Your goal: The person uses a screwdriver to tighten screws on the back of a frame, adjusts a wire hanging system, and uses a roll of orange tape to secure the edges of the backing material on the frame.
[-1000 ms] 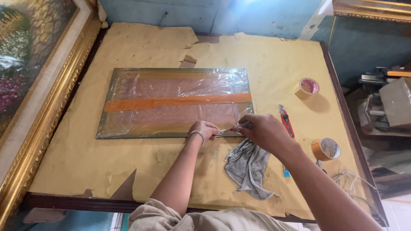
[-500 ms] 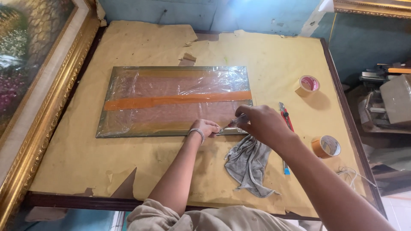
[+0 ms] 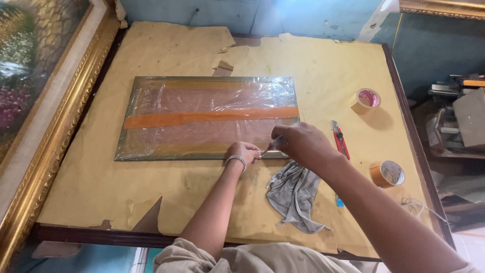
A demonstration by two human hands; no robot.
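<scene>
A rectangular panel (image 3: 202, 114) wrapped in clear plastic film lies flat on the paper-covered table (image 3: 323, 65); an orange strip of tape runs across its middle. My left hand (image 3: 243, 151), with a bracelet on the wrist, presses on the panel's near edge. Just to its right, my right hand (image 3: 300, 144) pinches a strip of the clear film at the panel's near right corner. A grey rag (image 3: 295, 194) lies crumpled on the table just below my right hand.
A red utility knife (image 3: 340, 140) lies right of the panel. Two tape rolls sit further right: a pinkish one (image 3: 367, 99) and an orange one (image 3: 388, 173). A large gold-framed picture (image 3: 45, 121) leans along the left. Shelves with clutter (image 3: 457, 108) stand beyond the right edge.
My hands stay at the panel's near right corner. My right hand has shifted slightly away from the left one, drawing out the bit of film it pinches.
</scene>
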